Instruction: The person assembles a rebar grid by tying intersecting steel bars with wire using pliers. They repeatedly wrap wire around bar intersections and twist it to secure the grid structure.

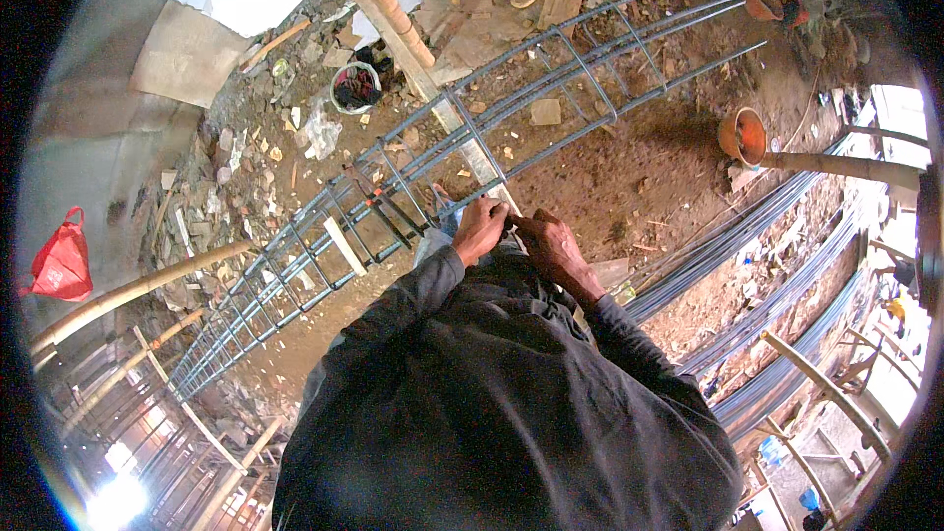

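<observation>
My left hand point(479, 231) and my right hand point(556, 254) are close together in front of my waist, just on the near side of a long steel rebar cage point(504, 180). Fingers of both hands are closed in a pinch; what lies between them is too small and hidden to make out. The cage runs from the lower left to the upper right, with square stirrups around its long bars. It rests across a wooden beam point(455, 123) beyond my hands. To the left of my left hand, a dark two-armed tool with orange marks point(379, 199) lies across the cage.
A pale wooden slat point(344, 246) sits against the cage. Beyond it stands a white bucket point(339, 98) with dark contents. Bundles of long steel bars point(728, 256) lie at right, near an orange bowl-shaped container point(730, 138). A red bag point(61, 261) hangs far left. Rubble litters the ground.
</observation>
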{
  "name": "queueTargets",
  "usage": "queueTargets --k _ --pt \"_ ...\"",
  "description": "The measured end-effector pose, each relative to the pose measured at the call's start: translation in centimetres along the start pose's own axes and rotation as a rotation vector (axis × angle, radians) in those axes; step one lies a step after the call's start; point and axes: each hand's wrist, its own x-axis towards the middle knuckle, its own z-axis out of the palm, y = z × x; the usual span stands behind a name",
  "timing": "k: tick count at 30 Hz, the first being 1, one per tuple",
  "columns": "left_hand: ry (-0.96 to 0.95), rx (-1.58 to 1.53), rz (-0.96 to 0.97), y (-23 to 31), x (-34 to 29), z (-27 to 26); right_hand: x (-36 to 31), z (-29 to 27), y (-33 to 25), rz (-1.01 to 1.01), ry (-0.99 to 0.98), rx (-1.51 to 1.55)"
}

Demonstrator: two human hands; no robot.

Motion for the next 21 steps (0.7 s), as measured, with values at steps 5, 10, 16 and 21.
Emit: queueTargets --k 5,10,16,21 --pt "0.049 0.036 -0.11 0.3 1.7 1.0 0.6 0.5 0.2 -0.022 0.11 0.057" --pt "0.006 0.066 -0.184 -1.1 2.7 2.0 1.0 -0.1 -0.7 -0.01 0.176 0.152" --pt "0.232 -0.164 -0.116 -1.6 2.6 3.7 0.9 -0.4 -1.8 0.266 0.149 0.294" --pt "0.277 -0.202 -0.141 -0.8 2.0 3.4 0.7 0.2 -1.3 0.359 0.145 0.685"
